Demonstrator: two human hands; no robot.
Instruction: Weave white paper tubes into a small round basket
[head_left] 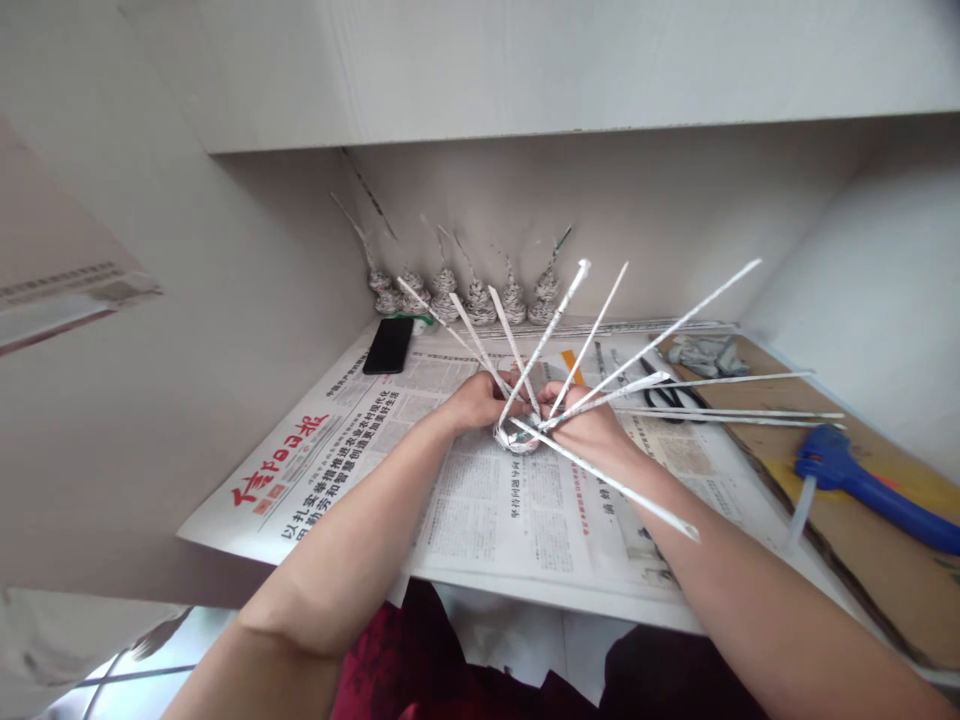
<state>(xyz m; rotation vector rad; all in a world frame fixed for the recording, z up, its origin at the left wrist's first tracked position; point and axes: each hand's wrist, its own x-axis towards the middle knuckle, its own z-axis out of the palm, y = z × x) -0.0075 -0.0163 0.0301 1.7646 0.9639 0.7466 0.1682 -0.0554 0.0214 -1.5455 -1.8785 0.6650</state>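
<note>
Between my two hands is a small woven paper base (519,436), with several rolled paper sticks (551,325) fanning out from it. My left hand (480,400) closes round the left side of the weave, its thumb lying at the rim. On the far right side, my right hand (577,410) is bent in with fingers pinched at the weave, partly hidden behind the sticks. Sheets of newspaper (480,510) lie under the work.
Several gourd-shaped woven paper pieces (480,298) stand along the back wall. A black phone (388,346) lies at the left. To the right are black scissors (671,400), a cardboard sheet (780,440), crumpled paper (709,355) and a blue glue gun (877,490). A shelf edge (585,125) overhangs.
</note>
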